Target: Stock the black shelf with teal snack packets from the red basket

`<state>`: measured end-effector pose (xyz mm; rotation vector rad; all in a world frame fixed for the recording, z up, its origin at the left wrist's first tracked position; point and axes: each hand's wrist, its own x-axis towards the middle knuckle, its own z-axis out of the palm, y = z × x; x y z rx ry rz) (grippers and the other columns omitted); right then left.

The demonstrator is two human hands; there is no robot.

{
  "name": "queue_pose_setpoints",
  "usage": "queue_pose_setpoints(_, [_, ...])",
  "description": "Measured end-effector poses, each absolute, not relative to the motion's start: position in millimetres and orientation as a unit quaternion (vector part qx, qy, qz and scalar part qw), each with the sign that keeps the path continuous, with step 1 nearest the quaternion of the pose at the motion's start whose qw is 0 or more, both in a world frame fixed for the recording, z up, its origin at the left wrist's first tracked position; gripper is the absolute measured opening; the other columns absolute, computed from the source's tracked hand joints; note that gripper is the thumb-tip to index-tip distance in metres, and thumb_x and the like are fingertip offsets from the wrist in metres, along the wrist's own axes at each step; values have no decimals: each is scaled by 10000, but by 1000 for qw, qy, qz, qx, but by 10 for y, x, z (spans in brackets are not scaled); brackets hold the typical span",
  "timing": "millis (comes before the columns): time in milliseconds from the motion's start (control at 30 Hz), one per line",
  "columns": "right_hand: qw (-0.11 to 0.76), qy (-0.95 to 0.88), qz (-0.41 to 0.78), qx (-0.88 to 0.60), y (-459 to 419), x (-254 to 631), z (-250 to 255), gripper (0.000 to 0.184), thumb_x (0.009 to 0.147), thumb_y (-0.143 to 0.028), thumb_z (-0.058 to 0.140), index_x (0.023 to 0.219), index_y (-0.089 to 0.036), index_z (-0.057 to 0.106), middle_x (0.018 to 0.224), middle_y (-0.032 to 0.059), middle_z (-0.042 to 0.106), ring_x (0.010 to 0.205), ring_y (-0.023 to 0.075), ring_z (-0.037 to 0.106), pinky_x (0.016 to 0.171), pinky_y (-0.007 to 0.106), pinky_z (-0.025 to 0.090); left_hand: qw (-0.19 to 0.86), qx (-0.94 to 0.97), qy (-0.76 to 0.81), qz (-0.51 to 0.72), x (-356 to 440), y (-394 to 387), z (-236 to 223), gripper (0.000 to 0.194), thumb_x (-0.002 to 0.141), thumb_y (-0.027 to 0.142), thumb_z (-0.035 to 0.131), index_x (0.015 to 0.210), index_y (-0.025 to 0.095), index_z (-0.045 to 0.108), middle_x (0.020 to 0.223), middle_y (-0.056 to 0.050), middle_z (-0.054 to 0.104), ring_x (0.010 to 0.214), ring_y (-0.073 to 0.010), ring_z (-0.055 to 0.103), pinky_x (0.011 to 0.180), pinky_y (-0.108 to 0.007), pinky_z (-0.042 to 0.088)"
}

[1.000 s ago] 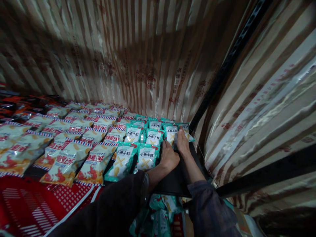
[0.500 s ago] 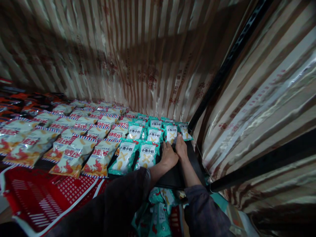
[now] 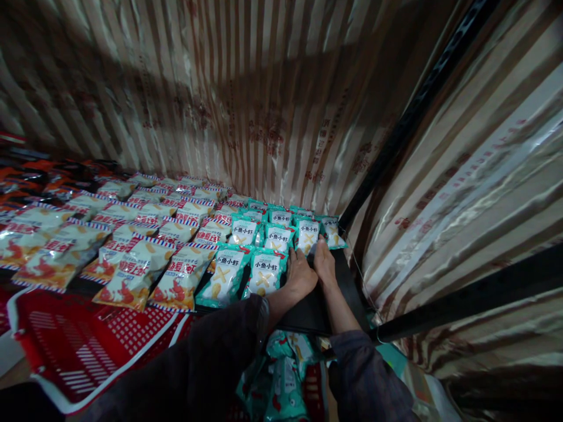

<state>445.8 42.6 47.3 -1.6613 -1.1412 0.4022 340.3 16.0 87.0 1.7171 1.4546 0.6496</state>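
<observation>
Green-and-white snack bags (image 3: 265, 272) stand in short rows at the right end of a black shelf (image 3: 303, 313). My left hand (image 3: 300, 276) is at the lower left of one green snack bag (image 3: 308, 233), its fingers close together against the side. On that bag's right edge rests my right hand (image 3: 324, 264), fingers closed along it, so the bag is held between both hands. Both thumbs are mostly hidden. Just beyond my right fingertips another green bag (image 3: 332, 230) leans in the back corner.
White-and-orange snack bags (image 3: 182, 275) fill the shelf leftward, with dark orange packets (image 3: 57, 176) farther along. Below are a red basket (image 3: 83, 346) with a white rim and more green bags (image 3: 285, 381). A black post (image 3: 382, 155) and striped sheeting (image 3: 264, 88) border the shelf.
My right hand has drawn back from the corner bag to the side of the bag near my left hand. My left hand stays about where it was. The view has shifted slightly.
</observation>
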Motion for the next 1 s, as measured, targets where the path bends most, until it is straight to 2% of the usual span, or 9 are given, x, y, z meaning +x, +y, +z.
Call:
queue_pose_setpoints(133, [496, -485, 162, -702, 396, 4428, 521, 892, 854, -740, 176, 1389, -93, 477, 1471, 167, 447, 1391, 260, 382, 1176, 418, 222, 394, 676, 564, 266, 3402, 136, 862, 755, 732, 54, 509, 1452, -1, 289, 1565, -236, 216, 1473, -278, 165, 1201, -351, 173])
queue_pose_setpoints(267, [498, -470, 174, -708, 376, 4429, 527, 871, 856, -731, 176, 1360, -103, 507, 1463, 165, 458, 1387, 256, 387, 1172, 409, 233, 391, 667, 555, 308, 3417, 132, 904, 750, 742, 31, 486, 1464, 14, 280, 1557, -211, 262, 1468, -261, 198, 1206, -344, 165])
queue_pose_setpoints(400, [504, -472, 174, -702, 371, 4452, 500, 853, 852, -739, 163, 1321, -138, 546, 1456, 141, 475, 1380, 256, 393, 1166, 418, 244, 414, 626, 570, 335, 3443, 185, 940, 746, 745, 15, 494, 1459, -5, 277, 1518, -240, 329, 1438, -282, 284, 1189, -366, 230])
queue_pose_setpoints(567, [499, -489, 174, -694, 382, 4476, 497, 868, 843, -751, 141, 1308, -148, 559, 1412, 144, 525, 1342, 267, 435, 1147, 429, 270, 444, 596, 585, 325, 3472, 250, 988, 770, 743, 19, 520, 1466, 1, 255, 1510, -232, 350, 1425, -271, 315, 1165, -352, 278])
queue_pose_setpoints(1000, [511, -498, 179, -677, 439, 4484, 420, 823, 854, -746, 173, 1301, -178, 565, 1416, 122, 526, 1362, 251, 408, 1148, 430, 270, 438, 589, 606, 306, 3488, 247, 1104, 748, 848, 303, 551, 1459, 9, 234, 1517, -245, 330, 1430, -283, 302, 1165, -346, 255])
